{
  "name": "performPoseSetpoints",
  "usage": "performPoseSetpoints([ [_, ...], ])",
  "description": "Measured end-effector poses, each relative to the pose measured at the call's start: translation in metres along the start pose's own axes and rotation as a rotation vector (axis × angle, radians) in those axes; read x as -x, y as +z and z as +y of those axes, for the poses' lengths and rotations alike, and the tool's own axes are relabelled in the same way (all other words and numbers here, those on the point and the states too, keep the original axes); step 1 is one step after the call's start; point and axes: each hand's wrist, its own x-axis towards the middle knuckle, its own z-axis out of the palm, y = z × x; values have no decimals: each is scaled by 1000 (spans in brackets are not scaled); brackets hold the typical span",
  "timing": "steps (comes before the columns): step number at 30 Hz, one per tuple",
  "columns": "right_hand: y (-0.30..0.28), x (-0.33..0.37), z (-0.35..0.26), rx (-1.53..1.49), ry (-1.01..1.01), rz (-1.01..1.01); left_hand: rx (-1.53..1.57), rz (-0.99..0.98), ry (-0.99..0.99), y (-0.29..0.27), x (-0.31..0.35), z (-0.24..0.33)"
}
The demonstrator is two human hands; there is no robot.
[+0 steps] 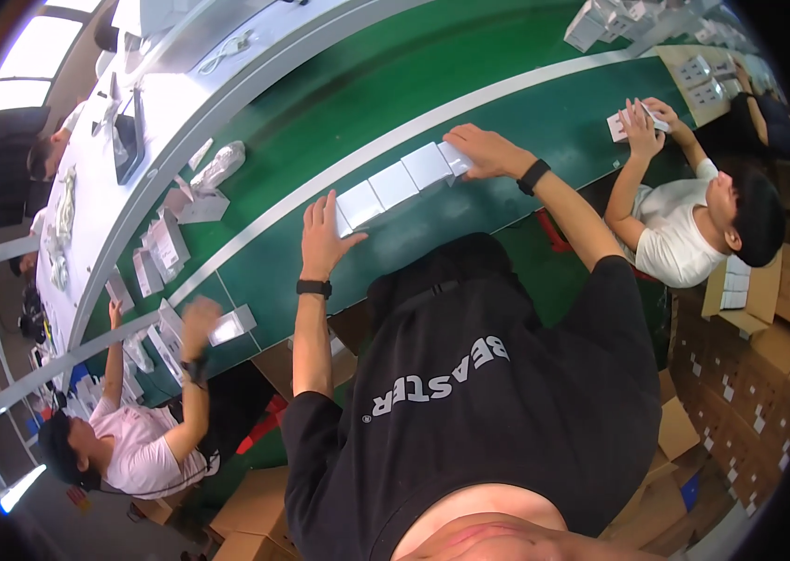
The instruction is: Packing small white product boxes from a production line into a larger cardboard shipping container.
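Note:
A row of several small white boxes (393, 186) lies edge to edge on the green work surface (273, 285) in front of me. At its left end my left hand (323, 241) lies against the outermost box, fingers stretched out and thumb spread apart. My right hand (486, 151) is closed over the white box (455, 159) at the right end, with its fingers bent around the far side. Part of that end box is hidden beneath the hand. Each of my wrists carries a black band.
On the left, a co-worker (147, 444) reaches among white boxes (166, 245) and wrapped items. To the right, another co-worker (680, 229) handles a white box (617, 127). A white rail (320, 179) runs behind my row. Cardboard cartons (259, 510) stand below.

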Motion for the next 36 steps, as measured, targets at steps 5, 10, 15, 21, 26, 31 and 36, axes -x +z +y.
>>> performPoseSetpoints([
  [5,-6,-5,-32,43,40,-55,87,-162,-97,-2,1,-4],
  [10,2,-10,-36,87,137,-35,33,-294,-141,-12,-25,-5],
  [15,15,-2,-48,143,286,43,26,-383,-46,-26,-42,-13],
  [21,46,66,-136,183,466,320,115,-223,360,-6,-24,-44],
  [26,106,154,-259,93,951,515,129,-406,732,-31,-19,5],
  [31,196,242,-417,-50,1418,859,25,-704,1186,-5,20,118],
  [36,247,271,-537,-141,1924,962,40,-934,1521,31,86,238],
])
